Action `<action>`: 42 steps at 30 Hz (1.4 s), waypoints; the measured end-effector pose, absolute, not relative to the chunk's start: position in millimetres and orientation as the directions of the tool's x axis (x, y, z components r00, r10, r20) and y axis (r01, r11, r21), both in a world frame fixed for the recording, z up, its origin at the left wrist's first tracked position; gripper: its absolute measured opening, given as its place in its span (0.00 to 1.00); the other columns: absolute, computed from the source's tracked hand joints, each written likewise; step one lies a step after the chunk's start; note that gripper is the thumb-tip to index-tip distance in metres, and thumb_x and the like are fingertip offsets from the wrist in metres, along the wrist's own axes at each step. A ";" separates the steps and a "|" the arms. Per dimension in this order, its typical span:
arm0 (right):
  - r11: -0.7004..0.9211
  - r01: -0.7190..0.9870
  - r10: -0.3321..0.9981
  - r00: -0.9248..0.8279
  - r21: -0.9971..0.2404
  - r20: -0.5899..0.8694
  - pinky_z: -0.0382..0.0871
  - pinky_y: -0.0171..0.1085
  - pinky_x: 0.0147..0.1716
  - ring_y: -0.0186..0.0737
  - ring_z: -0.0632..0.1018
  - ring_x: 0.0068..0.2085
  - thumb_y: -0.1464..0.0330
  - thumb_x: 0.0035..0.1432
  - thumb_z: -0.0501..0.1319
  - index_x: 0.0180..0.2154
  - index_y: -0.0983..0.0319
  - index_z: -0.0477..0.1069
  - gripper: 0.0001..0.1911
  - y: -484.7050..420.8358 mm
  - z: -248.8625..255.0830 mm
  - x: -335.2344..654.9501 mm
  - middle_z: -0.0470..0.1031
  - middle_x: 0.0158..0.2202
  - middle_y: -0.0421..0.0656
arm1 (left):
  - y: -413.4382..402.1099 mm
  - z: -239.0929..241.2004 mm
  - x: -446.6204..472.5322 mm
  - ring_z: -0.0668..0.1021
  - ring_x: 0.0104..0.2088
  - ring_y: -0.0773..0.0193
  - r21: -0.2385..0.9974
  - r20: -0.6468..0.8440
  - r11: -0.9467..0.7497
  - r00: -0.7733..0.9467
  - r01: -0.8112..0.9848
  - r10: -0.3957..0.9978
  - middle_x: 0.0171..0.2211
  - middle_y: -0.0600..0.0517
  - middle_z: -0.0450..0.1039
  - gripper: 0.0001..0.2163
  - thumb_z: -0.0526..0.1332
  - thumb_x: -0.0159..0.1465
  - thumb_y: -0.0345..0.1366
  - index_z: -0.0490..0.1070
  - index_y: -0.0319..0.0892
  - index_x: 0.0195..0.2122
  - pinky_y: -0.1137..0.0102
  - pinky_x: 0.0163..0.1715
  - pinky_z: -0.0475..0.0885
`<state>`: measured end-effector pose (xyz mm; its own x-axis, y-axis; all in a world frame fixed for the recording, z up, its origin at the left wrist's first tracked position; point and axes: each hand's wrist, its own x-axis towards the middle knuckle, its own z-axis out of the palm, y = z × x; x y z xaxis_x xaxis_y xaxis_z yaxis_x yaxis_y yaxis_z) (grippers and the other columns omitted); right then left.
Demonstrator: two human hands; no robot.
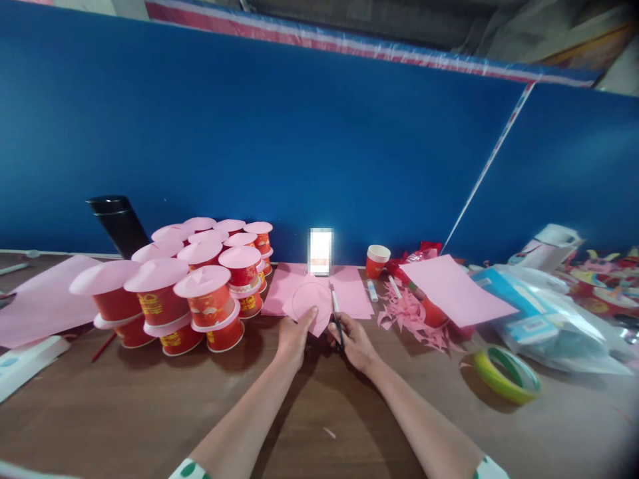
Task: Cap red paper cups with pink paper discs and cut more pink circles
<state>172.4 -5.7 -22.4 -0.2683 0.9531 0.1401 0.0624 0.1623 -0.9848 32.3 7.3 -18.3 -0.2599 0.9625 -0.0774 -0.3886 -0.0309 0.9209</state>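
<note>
My left hand (294, 338) pinches a small piece of pink paper (310, 303) near its lower edge, thumb on top. A round outline is drawn on that piece. In my right hand (355, 342) is a pair of scissors (335, 309), blades pointing up and away along the right edge of the paper. Whether the blades touch the paper I cannot tell. Beneath and behind lie larger pink sheets (357, 293) on the brown table (319, 406). A lit phone (320, 251) stands upright just beyond the paper, its screen blurred.
Stacked red paper cups with pink discs (204, 286) crowd the left. Rightward are nested cups (377, 261), a marker (372, 291), pink paper scraps (412, 316), a pink sheet (456, 289), yellow-green tape (504, 376) and a plastic bag (559, 326). A blue partition (299, 146) closes the back.
</note>
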 end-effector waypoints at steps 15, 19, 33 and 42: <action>0.140 0.078 0.964 -0.239 -0.987 0.118 0.62 0.30 0.22 0.31 0.69 0.22 0.54 0.53 0.58 0.36 0.63 0.65 0.19 -9.1 -14.9 171.2 0.68 0.22 0.37 | 6.7 -17.5 31.8 0.78 0.29 0.58 0.922 -0.098 -0.013 -0.264 -0.388 0.959 0.31 0.42 0.77 0.22 0.69 0.44 0.44 0.75 0.32 0.35 0.69 0.29 0.72; 0.139 0.065 0.962 -0.246 -0.988 0.119 0.62 0.30 0.22 0.30 0.69 0.22 0.54 0.53 0.58 0.36 0.63 0.65 0.19 -7.9 -16.5 171.4 0.68 0.22 0.37 | 5.3 -14.5 31.9 0.77 0.27 0.60 0.923 -0.116 0.003 -0.270 -0.384 0.956 0.28 0.44 0.77 0.20 0.69 0.44 0.43 0.75 0.32 0.34 0.70 0.26 0.71; 0.121 0.064 0.965 -0.243 -0.991 0.102 0.61 0.29 0.19 0.29 0.68 0.20 0.53 0.53 0.57 0.35 0.63 0.64 0.19 -8.9 -15.8 171.2 0.67 0.21 0.36 | 6.6 -15.1 31.4 0.77 0.28 0.61 0.921 -0.098 -0.021 -0.285 -0.389 0.953 0.28 0.44 0.77 0.20 0.69 0.45 0.43 0.75 0.32 0.34 0.71 0.27 0.71; 0.127 0.053 0.963 -0.245 -0.990 0.111 0.62 0.30 0.21 0.30 0.69 0.22 0.53 0.53 0.58 0.36 0.63 0.65 0.20 -8.1 -16.7 170.9 0.67 0.22 0.36 | 6.9 -16.9 31.1 0.77 0.27 0.60 0.930 -0.081 -0.033 -0.291 -0.367 0.953 0.26 0.45 0.77 0.20 0.69 0.43 0.43 0.75 0.32 0.33 0.69 0.27 0.72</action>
<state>170.9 -8.1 -16.7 -0.2453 0.9631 0.1108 0.0531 0.1275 -0.9904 31.1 6.9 -16.9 -0.2911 0.9532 -0.0814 -0.3665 -0.0326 0.9298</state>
